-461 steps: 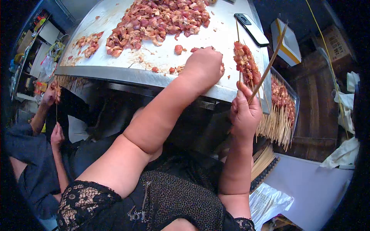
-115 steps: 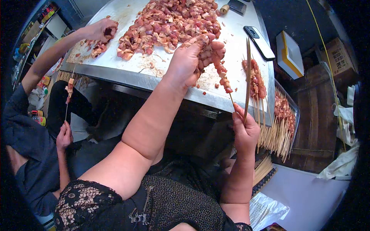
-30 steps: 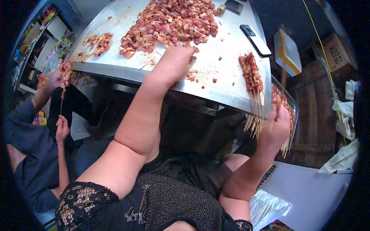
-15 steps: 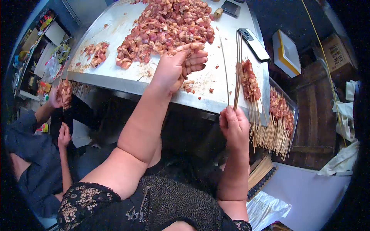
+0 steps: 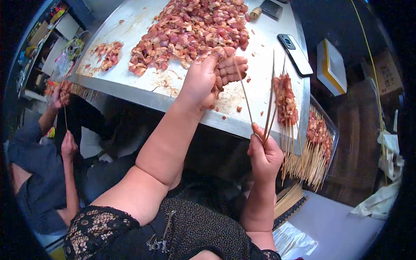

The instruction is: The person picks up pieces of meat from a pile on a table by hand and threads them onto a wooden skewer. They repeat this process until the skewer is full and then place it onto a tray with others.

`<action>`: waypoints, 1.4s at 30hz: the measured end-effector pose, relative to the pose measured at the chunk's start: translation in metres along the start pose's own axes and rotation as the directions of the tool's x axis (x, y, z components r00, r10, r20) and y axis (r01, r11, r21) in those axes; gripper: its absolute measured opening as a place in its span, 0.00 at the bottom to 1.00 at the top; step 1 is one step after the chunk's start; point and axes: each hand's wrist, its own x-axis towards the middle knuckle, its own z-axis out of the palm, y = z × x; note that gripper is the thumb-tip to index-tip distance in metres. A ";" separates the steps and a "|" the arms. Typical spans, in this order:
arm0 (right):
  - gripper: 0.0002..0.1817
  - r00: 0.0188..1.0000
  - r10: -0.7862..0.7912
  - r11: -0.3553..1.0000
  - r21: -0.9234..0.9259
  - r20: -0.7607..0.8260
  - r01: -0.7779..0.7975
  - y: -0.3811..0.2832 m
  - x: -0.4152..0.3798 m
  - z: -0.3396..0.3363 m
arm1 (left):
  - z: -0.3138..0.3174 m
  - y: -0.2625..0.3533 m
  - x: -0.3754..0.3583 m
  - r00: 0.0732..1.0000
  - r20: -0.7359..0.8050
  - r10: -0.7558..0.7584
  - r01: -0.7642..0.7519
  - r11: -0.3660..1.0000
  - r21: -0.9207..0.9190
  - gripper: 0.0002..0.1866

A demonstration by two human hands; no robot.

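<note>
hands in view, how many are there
4: left hand over the table, right hand holding bare skewers, co-worker's upper hand at some meat, co-worker's lower hand below it.

Open left hand (image 5: 216,78) at the near edge of a pile of raw meat pieces (image 5: 195,32) on a metal bench (image 5: 262,56). The right hand (image 5: 264,154) grips thin sticks (image 5: 270,110). Meat skewers (image 5: 286,102) lie near a phone (image 5: 295,54). At left, a co-worker (image 5: 41,169) holds another skewer (image 5: 66,116).
</note>
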 end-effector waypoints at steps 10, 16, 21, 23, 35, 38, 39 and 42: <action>0.11 0.999 0.002 0.985 -0.174 0.036 0.004 0.001 0.005 0.002 | -0.013 0.004 -0.005 0.996 -0.014 -0.088 0.080 0.949 -0.304 0.18; 0.11 0.999 0.014 0.984 -0.177 -0.034 -0.020 -0.003 -0.002 -0.002 | -0.009 0.001 -0.005 0.994 0.062 -0.089 0.102 0.964 -0.246 0.17; 0.11 0.999 -0.009 0.980 -0.197 -0.032 0.002 -0.008 -0.005 -0.002 | -0.003 0.003 -0.011 0.997 0.061 -0.046 0.051 0.994 -0.096 0.18; 0.11 0.999 -0.037 0.981 -0.191 -0.034 0.030 -0.007 -0.006 0.001 | -0.003 0.006 -0.014 0.997 0.072 -0.031 0.037 0.996 -0.087 0.18; 0.11 0.997 -0.077 0.983 -0.170 -0.002 0.075 0.005 -0.010 0.000 | -0.006 0.003 -0.025 0.993 0.092 -0.075 0.086 0.989 -0.122 0.18; 0.11 1.000 0.001 0.997 -0.074 0.006 0.000 0.006 -0.008 -0.004 | -0.003 0.002 -0.024 0.989 0.117 -0.088 0.101 0.988 -0.117 0.17; 0.12 0.999 0.037 0.999 -0.008 0.012 -0.037 0.007 -0.008 -0.004 | -0.002 0.002 -0.025 0.987 0.133 -0.095 0.110 0.988 -0.112 0.17; 0.12 0.986 0.155 0.973 0.164 0.066 -0.164 0.004 -0.009 -0.004 | -0.003 0.001 -0.022 0.976 0.197 -0.093 0.121 0.983 -0.135 0.17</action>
